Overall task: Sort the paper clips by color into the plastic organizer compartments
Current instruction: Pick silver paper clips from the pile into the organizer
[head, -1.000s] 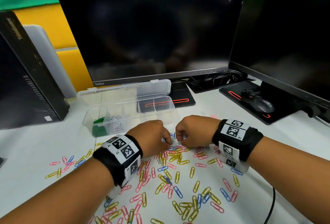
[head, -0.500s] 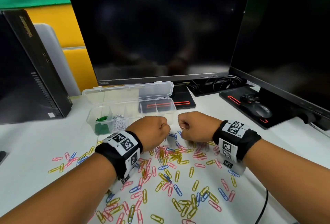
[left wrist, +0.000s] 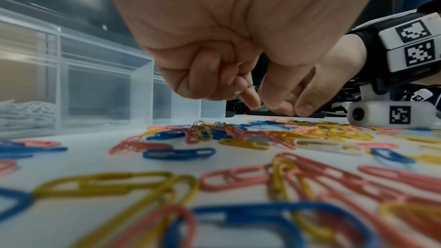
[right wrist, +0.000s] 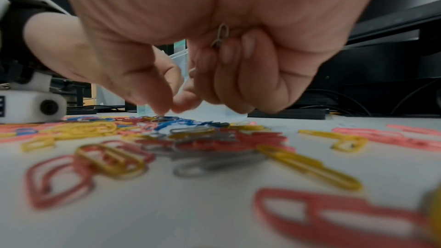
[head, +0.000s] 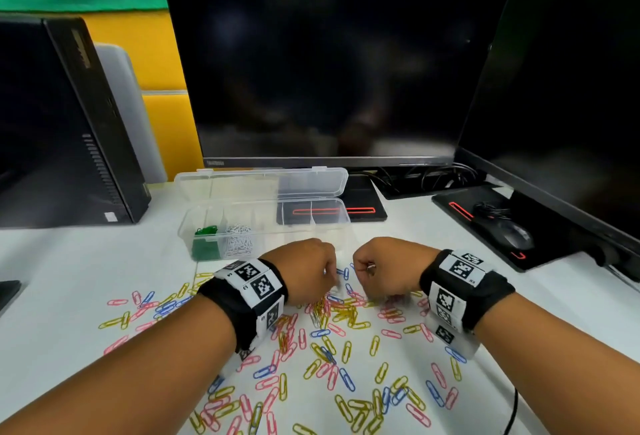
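- Both hands rose off the clip pile since a second ago; head view: left hand (head: 308,270) and right hand (head: 389,266) curled, just in front of the organizer (head: 263,212).
- Left wrist view: left fingers (left wrist: 248,95) curled; contents hidden, cannot tell.
- Right wrist view: right fingers (right wrist: 229,67) grip silver clips (right wrist: 220,36); probably best to fill the fist, then drop them in one empty compartment.

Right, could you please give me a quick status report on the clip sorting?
Right hand curled round a silver clip. Left hand curled over the loose clips, hold unclear. Organizer open: green and white sorted. Nothing in the way.

Organizer (head: 263,219) behind paper clips (head: 346,351), probably touching none, before monitor (head: 329,63).
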Demonstrator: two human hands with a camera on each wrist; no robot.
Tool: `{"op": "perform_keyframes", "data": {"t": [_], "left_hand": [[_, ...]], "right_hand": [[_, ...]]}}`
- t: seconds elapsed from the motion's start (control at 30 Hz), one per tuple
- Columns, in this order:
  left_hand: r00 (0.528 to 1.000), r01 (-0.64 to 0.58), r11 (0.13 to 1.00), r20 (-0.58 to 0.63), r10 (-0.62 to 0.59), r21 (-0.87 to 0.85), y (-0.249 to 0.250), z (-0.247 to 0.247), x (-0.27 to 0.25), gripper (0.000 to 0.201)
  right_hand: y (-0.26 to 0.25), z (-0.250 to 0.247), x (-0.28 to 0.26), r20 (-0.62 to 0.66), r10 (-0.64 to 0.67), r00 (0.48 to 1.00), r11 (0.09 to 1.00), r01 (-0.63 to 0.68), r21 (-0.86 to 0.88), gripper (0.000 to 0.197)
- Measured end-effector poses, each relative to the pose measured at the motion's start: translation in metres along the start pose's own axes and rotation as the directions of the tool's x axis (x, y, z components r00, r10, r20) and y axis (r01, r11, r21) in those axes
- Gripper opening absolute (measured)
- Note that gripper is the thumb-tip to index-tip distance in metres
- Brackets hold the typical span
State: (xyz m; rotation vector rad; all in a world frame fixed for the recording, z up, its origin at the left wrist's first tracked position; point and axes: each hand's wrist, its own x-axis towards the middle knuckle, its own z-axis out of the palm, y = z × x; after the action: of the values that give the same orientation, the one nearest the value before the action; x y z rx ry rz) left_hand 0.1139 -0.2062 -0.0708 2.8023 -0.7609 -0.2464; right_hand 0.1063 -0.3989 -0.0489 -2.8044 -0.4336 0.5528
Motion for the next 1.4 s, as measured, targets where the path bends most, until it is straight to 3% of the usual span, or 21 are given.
{"op": "perform_keyframes", "data": {"t": [0.07, 0.17, 0.53, 0.7, 0.8, 0.9, 1.0, 1.1, 1.27, 1.33, 1.4], "left_hand": [[1.0, -0.009, 1.0, 0.022, 0.009, 0.018, 0.001, 0.0, -0.002, 0.014], [0.998, -0.025, 0.998, 0.067, 0.021, 0.058, 0.001, -0.002, -0.002, 0.027], [0.997, 0.025, 0.998, 0.07, -0.03, 0.062, 0.008, -0.005, -0.006, 0.009], [0.997, 0.075, 0.993, 0.023, -0.077, 0.089, 0.008, -0.008, -0.005, 0.034], [0.992, 0.093, 0.991, -0.093, -0.084, 0.097, 0.004, -0.008, -0.002, 0.039], [0.994, 0.096, 0.984, -0.066, -0.087, 0.15, 0.002, -0.008, -0.002, 0.039], [0.997, 0.077, 0.991, 0.001, -0.078, 0.111, 0.0, -0.006, 0.0, 0.024], [0.997, 0.066, 0.998, 0.04, -0.066, 0.017, 0.003, -0.012, -0.003, 0.032], [0.998, 0.028, 0.979, -0.055, -0.039, -0.203, 0.006, -0.042, -0.033, 0.025], [0.998, 0.016, 0.989, -0.056, -0.025, -0.144, 0.003, -0.049, -0.047, 0.024], [0.999, -0.043, 0.998, 0.008, 0.043, 0.041, -0.001, -0.048, -0.057, 0.024]], "right_hand": [[0.0, 0.0, -0.001, 0.073, 0.019, 0.997, 1.0, -0.017, -0.017, 0.014], [0.0, 0.001, 0.001, 0.079, 0.019, 0.997, 0.999, -0.015, -0.043, 0.018], [-0.003, 0.004, 0.0, 0.15, -0.011, 0.989, 0.999, 0.018, -0.047, 0.004], [-0.006, 0.004, -0.002, 0.181, -0.026, 0.983, 0.998, 0.036, -0.054, 0.007], [-0.009, 0.005, -0.005, 0.193, -0.022, 0.981, 0.993, 0.044, -0.109, 0.005], [-0.01, 0.007, -0.009, 0.136, -0.055, 0.989, 0.981, 0.079, -0.176, 0.002], [-0.007, 0.006, -0.014, 0.029, -0.113, 0.993, 0.969, 0.117, -0.217, 0.008], [-0.005, 0.007, -0.017, 0.015, -0.1, 0.995, 0.971, 0.101, -0.219, 0.011], [0.0, 0.009, -0.016, 0.027, -0.088, 0.996, 0.977, 0.091, -0.192, 0.012], [0.0, 0.01, -0.015, 0.035, -0.085, 0.996, 0.977, 0.09, -0.194, 0.014], [0.0, 0.011, -0.014, 0.05, -0.082, 0.995, 0.979, 0.09, -0.181, 0.01]]}}
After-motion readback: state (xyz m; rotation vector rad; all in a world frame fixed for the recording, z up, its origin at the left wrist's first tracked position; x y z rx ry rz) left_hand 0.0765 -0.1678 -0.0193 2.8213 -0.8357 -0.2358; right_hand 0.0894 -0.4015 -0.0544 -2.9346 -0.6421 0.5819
